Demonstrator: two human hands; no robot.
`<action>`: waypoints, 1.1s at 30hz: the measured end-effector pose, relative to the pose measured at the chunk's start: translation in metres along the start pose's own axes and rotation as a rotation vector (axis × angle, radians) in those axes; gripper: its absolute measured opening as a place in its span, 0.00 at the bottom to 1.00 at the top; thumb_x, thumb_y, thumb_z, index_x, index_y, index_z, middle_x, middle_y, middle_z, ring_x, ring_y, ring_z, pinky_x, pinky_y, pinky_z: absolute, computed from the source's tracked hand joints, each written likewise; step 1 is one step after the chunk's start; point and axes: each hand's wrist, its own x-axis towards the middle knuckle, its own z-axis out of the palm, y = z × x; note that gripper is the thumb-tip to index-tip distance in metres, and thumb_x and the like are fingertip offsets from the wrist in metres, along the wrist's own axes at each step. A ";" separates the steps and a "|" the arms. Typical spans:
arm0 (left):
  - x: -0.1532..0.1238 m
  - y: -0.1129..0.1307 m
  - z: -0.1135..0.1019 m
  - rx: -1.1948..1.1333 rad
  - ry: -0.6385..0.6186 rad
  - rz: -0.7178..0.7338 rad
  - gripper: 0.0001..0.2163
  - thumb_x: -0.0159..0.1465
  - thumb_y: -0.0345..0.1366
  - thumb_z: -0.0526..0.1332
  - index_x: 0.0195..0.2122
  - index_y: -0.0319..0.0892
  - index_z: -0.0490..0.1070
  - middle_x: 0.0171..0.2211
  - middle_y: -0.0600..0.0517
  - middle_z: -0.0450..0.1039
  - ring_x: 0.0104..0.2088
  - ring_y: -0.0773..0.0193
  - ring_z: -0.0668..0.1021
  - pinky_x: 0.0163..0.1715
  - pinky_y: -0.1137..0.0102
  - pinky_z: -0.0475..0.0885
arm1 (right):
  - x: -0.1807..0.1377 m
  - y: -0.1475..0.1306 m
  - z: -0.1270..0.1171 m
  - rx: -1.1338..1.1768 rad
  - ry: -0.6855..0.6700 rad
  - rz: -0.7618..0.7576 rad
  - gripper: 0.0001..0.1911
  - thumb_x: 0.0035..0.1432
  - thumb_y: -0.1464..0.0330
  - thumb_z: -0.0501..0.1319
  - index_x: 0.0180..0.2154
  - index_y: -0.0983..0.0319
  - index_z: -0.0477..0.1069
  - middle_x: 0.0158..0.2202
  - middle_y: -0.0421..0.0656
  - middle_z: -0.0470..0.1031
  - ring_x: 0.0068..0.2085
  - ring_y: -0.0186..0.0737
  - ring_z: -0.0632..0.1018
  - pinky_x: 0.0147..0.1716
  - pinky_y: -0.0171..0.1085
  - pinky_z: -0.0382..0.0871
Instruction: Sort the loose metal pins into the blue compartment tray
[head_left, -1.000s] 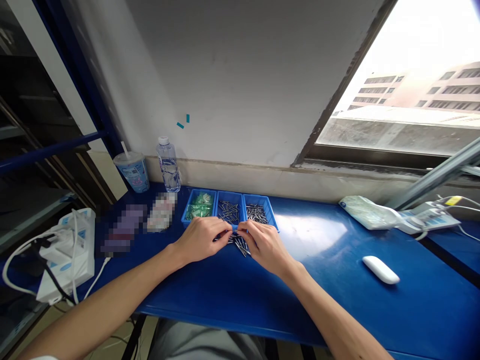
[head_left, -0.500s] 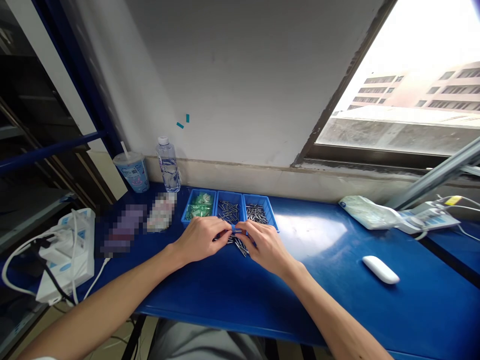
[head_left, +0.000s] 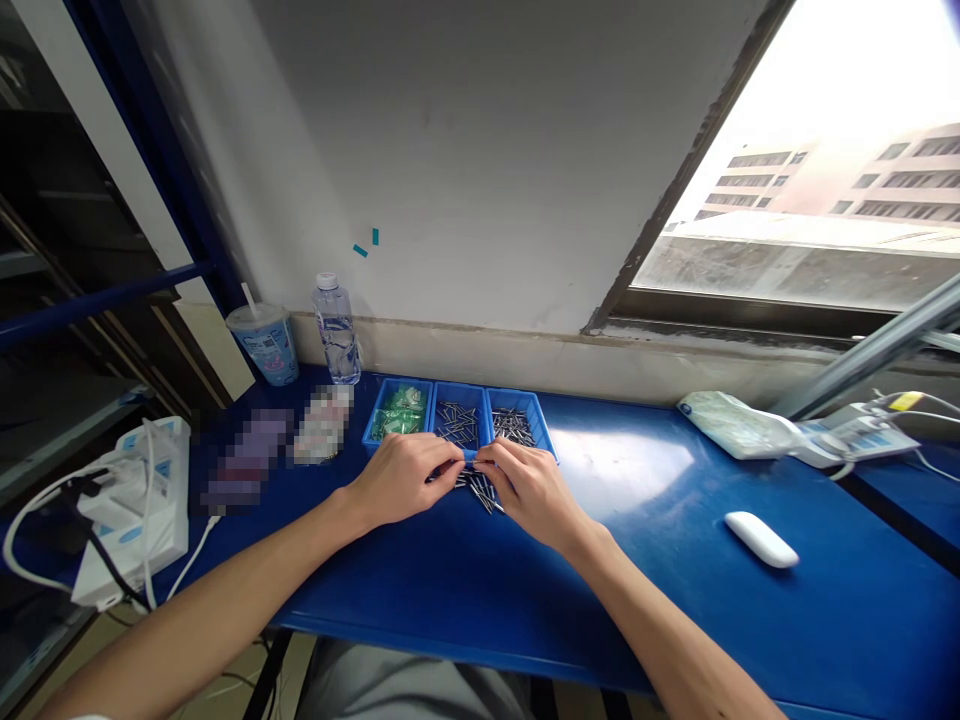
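Note:
My left hand (head_left: 411,474) and my right hand (head_left: 534,490) face each other just in front of the bins, thumb and fingers pinched, tips nearly touching. Whatever sits in the pinches is too small to make out. Below the fingertips lies a loose pile of thin metal screw-like pieces (head_left: 482,492), partly covered by my hands. Behind stand three blue bins in a row: the left bin (head_left: 367,432) holds small green packets (head_left: 403,412), while the middle bin (head_left: 459,392) and right bin (head_left: 546,428) contain dark metal pieces (head_left: 513,428).
A water bottle (head_left: 337,335) and lidded cup (head_left: 264,345) stand at the back left, near a white power strip (head_left: 169,500) with cables. To the right lie a white rounded case (head_left: 762,540), a plastic packet (head_left: 739,424) and another power strip (head_left: 862,434). A wall rises behind the blue table (head_left: 420,580).
My right fingertips have shifted very slightly and the fingers sit closer together. My left hand stays nearly still, and the bins are unmoved.

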 end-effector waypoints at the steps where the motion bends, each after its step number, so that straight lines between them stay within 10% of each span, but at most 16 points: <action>1: 0.000 0.000 0.000 0.001 -0.001 -0.001 0.07 0.73 0.33 0.60 0.40 0.42 0.77 0.31 0.54 0.80 0.30 0.65 0.80 0.31 0.70 0.68 | 0.000 0.000 0.000 0.002 0.001 0.002 0.14 0.79 0.69 0.50 0.42 0.60 0.72 0.35 0.44 0.77 0.32 0.37 0.76 0.31 0.35 0.66; 33: 0.001 -0.001 -0.004 0.035 0.029 -0.032 0.08 0.74 0.36 0.60 0.40 0.44 0.78 0.30 0.55 0.80 0.30 0.65 0.81 0.31 0.70 0.69 | 0.002 0.004 -0.005 -0.020 0.189 0.012 0.14 0.76 0.73 0.52 0.41 0.59 0.76 0.38 0.46 0.78 0.37 0.39 0.79 0.34 0.37 0.73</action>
